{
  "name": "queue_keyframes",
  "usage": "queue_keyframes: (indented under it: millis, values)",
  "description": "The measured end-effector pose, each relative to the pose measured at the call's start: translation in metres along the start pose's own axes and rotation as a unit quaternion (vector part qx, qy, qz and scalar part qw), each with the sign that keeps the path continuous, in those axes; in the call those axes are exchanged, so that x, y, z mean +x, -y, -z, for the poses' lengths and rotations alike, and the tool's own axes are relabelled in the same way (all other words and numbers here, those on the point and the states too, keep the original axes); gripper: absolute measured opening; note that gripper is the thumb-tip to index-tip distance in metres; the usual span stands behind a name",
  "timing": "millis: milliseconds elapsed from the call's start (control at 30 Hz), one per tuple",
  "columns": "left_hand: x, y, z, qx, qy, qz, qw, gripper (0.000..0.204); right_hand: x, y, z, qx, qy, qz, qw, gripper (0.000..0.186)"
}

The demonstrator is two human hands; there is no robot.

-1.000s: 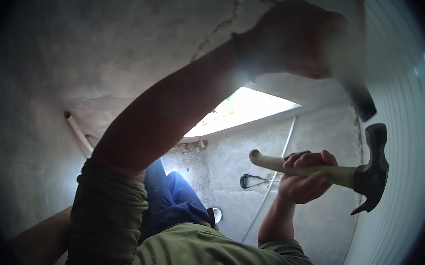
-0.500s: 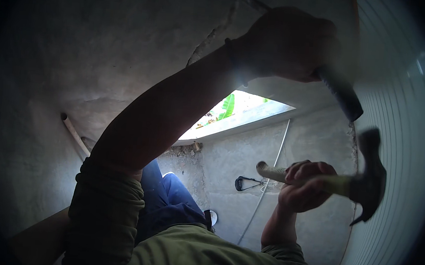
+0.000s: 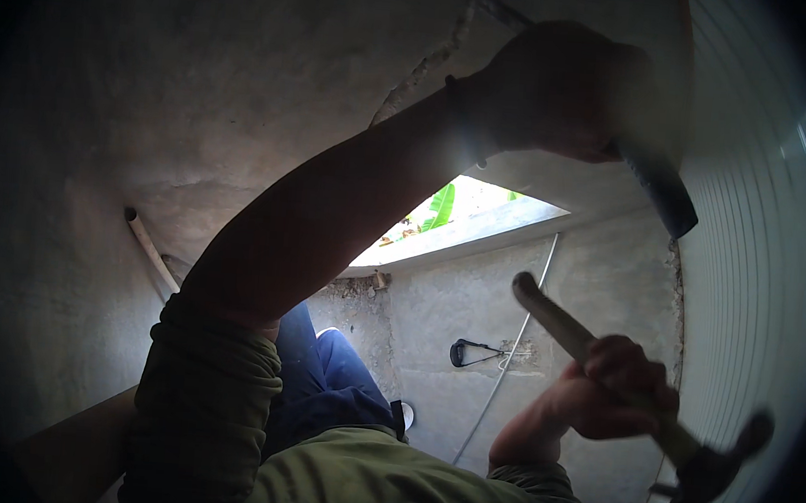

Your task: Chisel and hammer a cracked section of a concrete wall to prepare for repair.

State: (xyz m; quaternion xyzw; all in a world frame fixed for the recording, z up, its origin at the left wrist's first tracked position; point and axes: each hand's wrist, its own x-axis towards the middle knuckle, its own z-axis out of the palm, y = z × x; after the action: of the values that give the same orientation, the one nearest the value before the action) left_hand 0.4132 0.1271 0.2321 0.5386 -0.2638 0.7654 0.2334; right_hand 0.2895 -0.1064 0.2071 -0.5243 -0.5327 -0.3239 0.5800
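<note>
Raised beside the white ribbed panel [image 3: 743, 135], my left hand [image 3: 564, 90] grips a dark tool [image 3: 660, 190] whose black end sticks out below my fist toward the lower right; a hazy smudge hides part of it. Lower right, my right hand [image 3: 613, 392] is closed around the pale yellowish handle of a claw hammer [image 3: 705, 469]. The handle end points up-left, and the dark, slightly blurred head is down at the right, below and apart from the dark tool.
A grey plastered wall [image 3: 144, 75] has a jagged crack [image 3: 420, 70]. Beyond my arm are a bright opening [image 3: 462, 214] with green leaves, a pale leaning pipe [image 3: 151, 248], a thin white conduit [image 3: 513, 353] and a small black looped object [image 3: 459, 354]. My legs [image 3: 338, 378] are in blue trousers.
My right hand has moved down and right, tilting the hammer from roughly level so its head drops. My left hand has shifted slightly downward, still holding the dark tool.
</note>
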Motion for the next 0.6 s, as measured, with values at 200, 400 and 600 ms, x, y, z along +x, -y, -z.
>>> queue_keyframes:
  millis: [200, 400, 600]
  values:
    - [-0.003, 0.002, 0.0, -0.013, 0.013, 0.003, 1.0, 0.018, -0.021, -0.022, 0.001, -0.137, 0.079, -0.181, 0.971, 0.028]
    - [-0.007, -0.013, 0.005, 0.011, 0.072, 0.026, 0.997, 0.022, -0.04, -0.017, 0.011, -0.145, 0.078, -0.127, 0.978, 0.032]
    - [-0.011, -0.005, 0.012, 0.012, 0.053, 0.027, 0.998, 0.019, -0.041, -0.013, 0.013, -0.144, 0.055, -0.15, 0.976, 0.034]
